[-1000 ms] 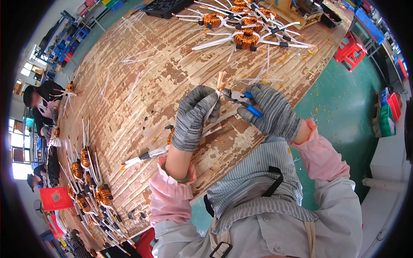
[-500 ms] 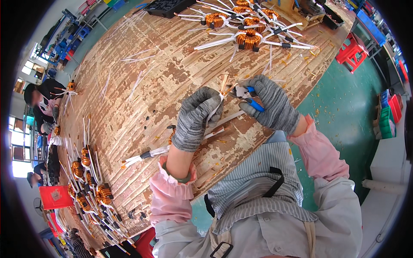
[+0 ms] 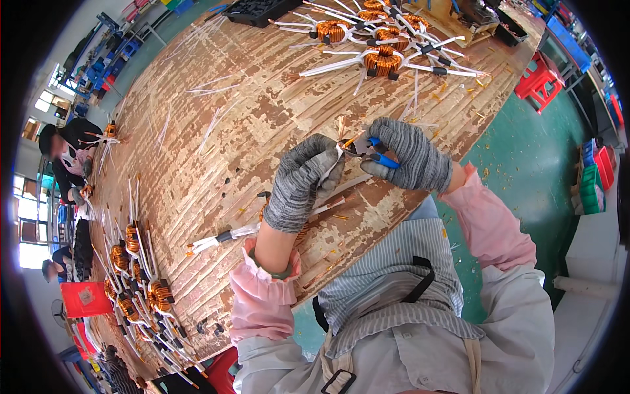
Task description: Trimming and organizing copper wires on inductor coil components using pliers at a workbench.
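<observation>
My left hand (image 3: pixel 302 178), in a grey knitted glove, is closed around a white-sleeved wire (image 3: pixel 337 155). Bare copper strands (image 3: pixel 341 125) fan upward from the wire's end. My right hand (image 3: pixel 415 156), gloved alike, grips blue-handled cutting pliers (image 3: pixel 385 160). Their dark jaws meet the wire just below the strands, where one orange-coloured strand (image 3: pixel 354 139) slants off to the right. Whether the jaws are closed on it I cannot make out. Beneath my left wrist lies a copper-wound coil, mostly hidden, with white leads (image 3: pixel 244 230) and a black band (image 3: pixel 224 236) showing.
Several copper coils (image 3: pixel 382 60) with white leads lie at the table's far side; more coils (image 3: pixel 159 295) are heaped at the left. A black tray (image 3: pixel 257 10) stands at the back. Wire scraps litter the wooden table (image 3: pixel 177 151). A red stool (image 3: pixel 539 84) stands right; a co-worker (image 3: pixel 69 154) is at far left.
The pliers have moved left and their jaws now reach the wire below the strands. The copper fan looks narrower, with one strand angled right. My left hand has barely shifted.
</observation>
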The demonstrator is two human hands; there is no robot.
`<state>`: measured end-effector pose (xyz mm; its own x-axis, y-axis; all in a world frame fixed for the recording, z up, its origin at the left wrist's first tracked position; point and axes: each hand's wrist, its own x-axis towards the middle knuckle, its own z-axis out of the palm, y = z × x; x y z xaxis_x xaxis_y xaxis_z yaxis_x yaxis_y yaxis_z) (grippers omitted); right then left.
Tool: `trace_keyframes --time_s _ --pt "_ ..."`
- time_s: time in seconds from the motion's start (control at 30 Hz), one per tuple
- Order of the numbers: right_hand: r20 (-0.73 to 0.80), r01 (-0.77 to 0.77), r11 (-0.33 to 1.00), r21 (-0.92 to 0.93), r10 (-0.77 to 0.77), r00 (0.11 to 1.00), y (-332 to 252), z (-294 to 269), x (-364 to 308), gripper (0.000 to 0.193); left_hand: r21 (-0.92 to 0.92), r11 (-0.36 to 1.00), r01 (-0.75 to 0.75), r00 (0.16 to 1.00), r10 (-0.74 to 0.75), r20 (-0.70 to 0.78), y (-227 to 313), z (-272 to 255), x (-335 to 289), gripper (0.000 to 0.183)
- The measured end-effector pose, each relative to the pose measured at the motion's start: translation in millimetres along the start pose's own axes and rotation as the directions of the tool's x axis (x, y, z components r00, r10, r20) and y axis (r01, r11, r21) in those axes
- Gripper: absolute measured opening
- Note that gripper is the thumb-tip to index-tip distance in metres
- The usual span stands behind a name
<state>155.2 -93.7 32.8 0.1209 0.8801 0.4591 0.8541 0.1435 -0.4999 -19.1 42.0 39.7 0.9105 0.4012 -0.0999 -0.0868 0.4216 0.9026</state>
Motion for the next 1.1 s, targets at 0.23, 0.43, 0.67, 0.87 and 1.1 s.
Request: trace_keyframes --time_s 0.23,0.43,0.67,0.87,1.1 --pt "-0.219 -0.008 0.951 -0.309 -0.063 0.974 -16 -3 -3 0.035 -0.024 0.997 -0.073 0.996 0.071 -0.048 -3 6 0 0.02" --pt "-0.18 -0.105 0.992 -0.069 0.092 0.979 -21 9 -7 0.036 0.486 0.822 -0.297 0.93 0.365 -0.049 2 24 -4 0.016" --pt "-0.22 -0.133 0.95 0.281 0.198 0.955 -16 27 -29 0.044 0.619 0.73 -0.29 0.895 0.435 -0.094 -3 35 -8 0.015" --pt "-0.188 -0.25 0.562 0.788 0.606 0.773 2 3 -45 0.037 0.686 0.651 -0.325 0.818 0.557 -0.142 -3 34 -6 0.018" --pt "-0.106 -0.322 0.458 0.829 0.693 0.713 17 -39 -57 0.032 0.277 0.955 -0.104 0.994 0.105 0.01 22 29 -7 0.029"
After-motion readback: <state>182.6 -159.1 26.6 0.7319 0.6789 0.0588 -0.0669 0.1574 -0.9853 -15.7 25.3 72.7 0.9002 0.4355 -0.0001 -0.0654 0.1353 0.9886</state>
